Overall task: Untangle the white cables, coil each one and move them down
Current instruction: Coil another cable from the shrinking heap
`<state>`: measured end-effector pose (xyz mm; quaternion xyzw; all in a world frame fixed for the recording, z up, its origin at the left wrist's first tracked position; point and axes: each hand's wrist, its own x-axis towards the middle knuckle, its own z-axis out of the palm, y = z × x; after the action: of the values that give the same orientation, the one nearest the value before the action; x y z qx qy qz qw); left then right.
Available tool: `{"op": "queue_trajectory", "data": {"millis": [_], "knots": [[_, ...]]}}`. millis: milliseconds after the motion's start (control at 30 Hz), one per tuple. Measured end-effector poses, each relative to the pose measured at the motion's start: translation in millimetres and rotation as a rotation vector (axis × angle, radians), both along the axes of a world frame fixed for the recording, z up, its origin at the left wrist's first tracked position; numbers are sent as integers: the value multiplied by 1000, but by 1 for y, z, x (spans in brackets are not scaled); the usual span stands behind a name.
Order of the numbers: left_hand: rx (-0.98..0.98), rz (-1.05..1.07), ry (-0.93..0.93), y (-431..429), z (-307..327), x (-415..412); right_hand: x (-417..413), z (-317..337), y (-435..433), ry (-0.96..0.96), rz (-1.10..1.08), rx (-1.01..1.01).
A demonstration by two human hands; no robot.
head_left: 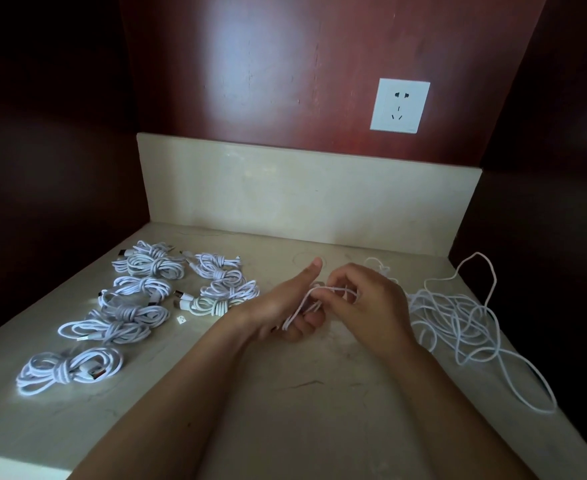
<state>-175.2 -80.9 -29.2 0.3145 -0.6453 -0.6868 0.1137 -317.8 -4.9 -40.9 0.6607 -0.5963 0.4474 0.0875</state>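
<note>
While one white cable [306, 301] is being wound, grip: left hand [281, 306] is clutching its gathered loops, right hand [364, 296] is pinching the strand.
Done: several coiled bundles [155, 265] are lying on the worktop [285, 393], left.
Left: tangled heap [458, 317] is waiting at right; probably past halfway.

- A pale, marble-like stone desk [285, 410] is backed by a low cream upstand [302, 202].
- A white wall socket [400, 105] is set in the glossy red-brown wooden wall panel [267, 64].
</note>
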Motion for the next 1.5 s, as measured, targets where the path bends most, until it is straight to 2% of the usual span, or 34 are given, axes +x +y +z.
{"op": "queue_trajectory", "data": {"millis": [100, 200, 300, 400, 500, 633, 733, 800, 867, 1000, 1133, 1200, 1333, 1500], "knots": [[88, -102, -11, 1, 2, 0, -4, -1, -3, 58, 47, 24], [89, -148, -23, -1, 3, 3, -2, -7, -5, -7, 92, 105], [23, -177, -53, 2, 3, 6, -2, -11, -6, -105, 137, 173], [-95, -173, -85, 8, 1, 3, -6, -11, -6, -208, 142, 120], [-312, -69, -17, 9, 0, -1, -8, -10, -4, -202, 93, 85], [-601, 215, 93, 0, -2, -1, -9, -11, -4, -133, -25, 108], [-700, 400, 182, -6, -8, -3, -8, -13, -5, -118, -56, 105], [-626, 523, 288, -10, -7, -5, -7, -14, -7, -105, -55, 133], [-461, 586, 426, -14, -4, -4, -7, -16, -8, -59, -48, 167], [-219, 597, 538, -18, -1, -1, -3, -16, -7, 56, -30, 193], [163, 619, 740, -19, 8, 3, 3, -16, -8, 140, -7, 217], [289, 635, 770, -19, 10, 3, 5, -17, -8, 180, 18, 234], [390, 673, 892, -21, 10, 4, 7, -16, -8, 246, 71, 264], [297, 799, 938, -30, 10, 11, 6, -16, -9, 328, 52, 271]]}}
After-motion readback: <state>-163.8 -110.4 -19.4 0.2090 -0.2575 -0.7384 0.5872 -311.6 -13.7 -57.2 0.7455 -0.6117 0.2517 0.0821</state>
